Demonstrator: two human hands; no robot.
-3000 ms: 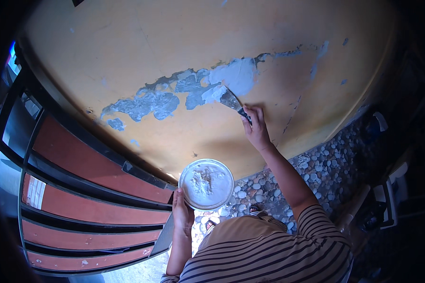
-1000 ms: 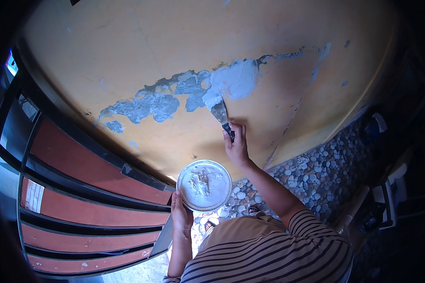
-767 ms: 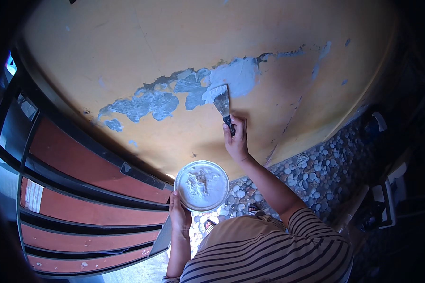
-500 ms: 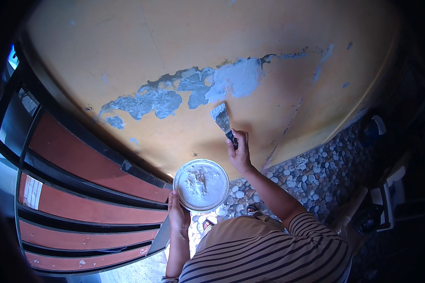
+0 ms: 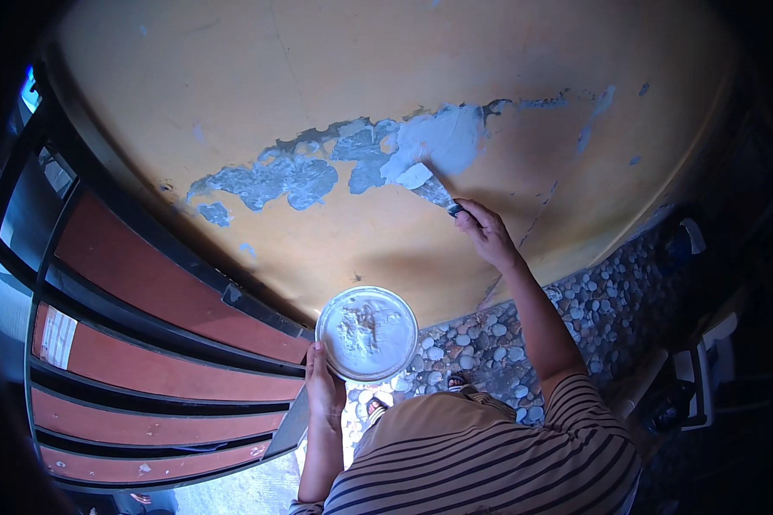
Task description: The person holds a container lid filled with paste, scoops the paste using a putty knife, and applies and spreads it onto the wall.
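Note:
My left hand [image 5: 325, 386] grips the side of a round tub [image 5: 319, 319] filled with white putty [image 5: 365, 330], its thumb on the rim. Out in front, my right hand [image 5: 487, 232] is closed round the dark handle of a putty knife [image 5: 435, 192]. White putty coats the tip of its flat blade, which lies at the lower edge of a fresh white patch [image 5: 447, 137] on the yellow wall [image 5: 335, 245]. Left of that patch the wall's paint is gone, leaving a rough grey-blue bare strip [image 5: 270, 180].
A dark metal frame with red-brown panels [image 5: 172, 356] stands close on my left. Pebbled flooring [image 5: 489, 339] runs along the wall's foot. White and dark objects [image 5: 704, 369] stand in shadow at the right. A thin crack [image 5: 537, 215] crosses the wall.
My right hand has moved up and to the right, the putty knife tilting more leftward. Its blade now shows white putty and meets the patch. My left hand holds the tub nearly still.

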